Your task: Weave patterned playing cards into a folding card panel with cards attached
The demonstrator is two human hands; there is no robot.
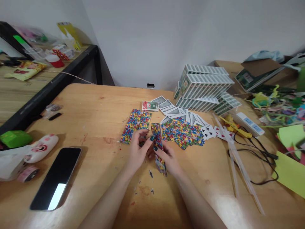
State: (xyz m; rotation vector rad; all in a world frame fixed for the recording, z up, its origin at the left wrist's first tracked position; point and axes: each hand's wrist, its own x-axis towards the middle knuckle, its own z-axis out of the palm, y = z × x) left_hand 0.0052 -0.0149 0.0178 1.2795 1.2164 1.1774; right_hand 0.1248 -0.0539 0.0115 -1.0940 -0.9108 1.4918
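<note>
Between my hands is a narrow, multicoloured patterned piece (160, 163), folded or held edge-on; I cannot tell which. My right hand (169, 156) grips it from the right, thumb on its near face. My left hand (139, 151) is closed at its left side, thumb tip pressed to its edge and the other fingers curled. Just beyond my left hand lies a flat patterned sheet (135, 122) with the same print. Several more patterned sheets (183, 132) lie overlapping to the right of my hands.
Behind are a boxed card deck (150, 106), fanned playing cards (172, 110) and stacked striped boxes (207, 86). At right lie glue sticks (240, 168), a yellow glue gun (234, 126), a power strip (250, 123) and a black cable (254, 152). A phone (56, 178) lies left.
</note>
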